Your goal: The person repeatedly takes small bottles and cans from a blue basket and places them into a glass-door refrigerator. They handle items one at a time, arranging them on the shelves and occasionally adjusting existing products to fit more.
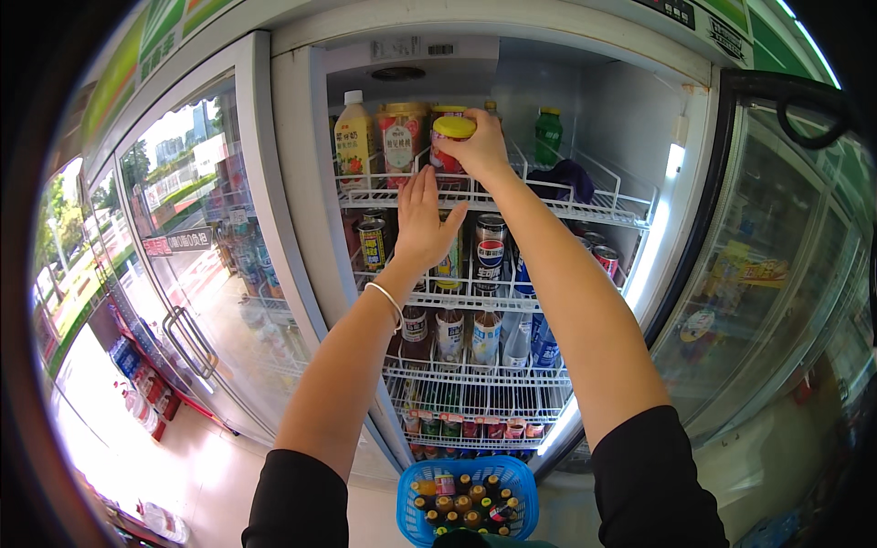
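My right hand (483,147) is closed around a jar with a yellow lid (454,127) at the top shelf of an upright drinks fridge. A similar yellow-lidded container stands directly behind it. Beside and below the jar, my left hand (426,219) has its fingers extended near the front rail of the wire top shelf (384,198); nothing is seen in it, and its palm side is hidden. To the left of the jar stand a pink container with a gold lid (399,140) and a white-capped yellow bottle (353,140).
A green bottle (547,135) and a dark cloth (565,181) are on the top shelf's right. Lower shelves hold cans (490,253) and bottles (449,335). A blue plastic basket (531,503) of bottles sits below. An open glass door (740,260) is on the right, a closed one (205,274) left.
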Action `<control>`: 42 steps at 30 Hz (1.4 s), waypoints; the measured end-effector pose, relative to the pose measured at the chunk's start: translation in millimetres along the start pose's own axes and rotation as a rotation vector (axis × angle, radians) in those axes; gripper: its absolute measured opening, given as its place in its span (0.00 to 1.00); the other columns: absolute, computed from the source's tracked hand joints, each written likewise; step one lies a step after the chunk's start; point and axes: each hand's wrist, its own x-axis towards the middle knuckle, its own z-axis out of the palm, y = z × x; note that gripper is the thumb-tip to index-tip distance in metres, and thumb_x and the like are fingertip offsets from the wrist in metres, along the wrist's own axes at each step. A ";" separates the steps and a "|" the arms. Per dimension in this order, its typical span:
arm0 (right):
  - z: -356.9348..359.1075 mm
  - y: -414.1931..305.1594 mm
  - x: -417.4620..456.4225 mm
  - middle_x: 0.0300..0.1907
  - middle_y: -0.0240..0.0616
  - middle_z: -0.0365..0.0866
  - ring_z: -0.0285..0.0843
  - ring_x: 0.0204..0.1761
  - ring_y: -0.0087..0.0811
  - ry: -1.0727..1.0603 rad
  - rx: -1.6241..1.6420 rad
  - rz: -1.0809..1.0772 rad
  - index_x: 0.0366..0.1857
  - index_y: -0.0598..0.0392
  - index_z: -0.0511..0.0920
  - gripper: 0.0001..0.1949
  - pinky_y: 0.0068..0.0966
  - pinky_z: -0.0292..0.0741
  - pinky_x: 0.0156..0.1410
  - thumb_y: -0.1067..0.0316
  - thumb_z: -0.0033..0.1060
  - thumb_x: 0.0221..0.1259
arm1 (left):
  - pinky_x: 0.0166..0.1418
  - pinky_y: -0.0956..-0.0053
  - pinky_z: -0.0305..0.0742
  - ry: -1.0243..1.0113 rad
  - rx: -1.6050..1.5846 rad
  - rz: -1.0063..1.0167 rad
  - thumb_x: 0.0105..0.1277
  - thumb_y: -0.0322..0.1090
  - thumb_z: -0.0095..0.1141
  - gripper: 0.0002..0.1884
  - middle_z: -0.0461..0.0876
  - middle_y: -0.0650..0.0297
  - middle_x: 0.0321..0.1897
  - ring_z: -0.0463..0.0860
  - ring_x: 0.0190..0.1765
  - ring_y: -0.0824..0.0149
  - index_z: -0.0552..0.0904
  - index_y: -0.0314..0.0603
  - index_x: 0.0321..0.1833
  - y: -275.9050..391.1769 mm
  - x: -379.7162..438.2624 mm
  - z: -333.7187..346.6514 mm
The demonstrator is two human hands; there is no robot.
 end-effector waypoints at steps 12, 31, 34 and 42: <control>-64.4 -6.0 -189.5 0.54 0.47 0.72 0.75 0.58 0.39 -0.260 0.360 0.040 0.68 0.58 0.67 0.40 0.31 0.73 0.63 0.56 0.77 0.51 | 0.73 0.64 0.66 -0.205 -1.266 -0.708 0.82 0.46 0.37 0.26 0.74 0.58 0.66 0.73 0.67 0.63 0.64 0.36 0.74 9.9 -150.0 -1.2; -3.0 104.2 -695.4 0.61 0.48 0.73 0.75 0.61 0.50 -1.065 -0.067 0.823 0.65 0.51 0.69 0.39 0.39 0.76 0.63 0.55 0.79 0.46 | 0.66 0.66 0.68 -0.936 -0.852 -1.883 0.80 0.52 0.39 0.26 0.76 0.63 0.66 0.71 0.66 0.66 0.72 0.44 0.71 29.0 -594.1 63.3; 12.8 109.3 -724.8 0.63 0.48 0.72 0.73 0.63 0.51 -1.035 -0.092 0.866 0.67 0.51 0.68 0.39 0.40 0.75 0.65 0.59 0.79 0.48 | 0.66 0.68 0.68 -0.920 -0.768 -1.940 0.80 0.51 0.41 0.25 0.76 0.63 0.66 0.72 0.66 0.66 0.72 0.45 0.71 33.0 -609.6 62.1; 50.1 119.6 -757.1 0.71 0.50 0.65 0.65 0.70 0.54 -1.065 -0.178 0.795 0.72 0.53 0.63 0.37 0.41 0.69 0.72 0.60 0.69 0.58 | 0.66 0.67 0.71 -1.082 -0.637 -1.603 0.77 0.48 0.45 0.24 0.80 0.53 0.60 0.79 0.61 0.57 0.75 0.39 0.67 13.6 -621.9 70.9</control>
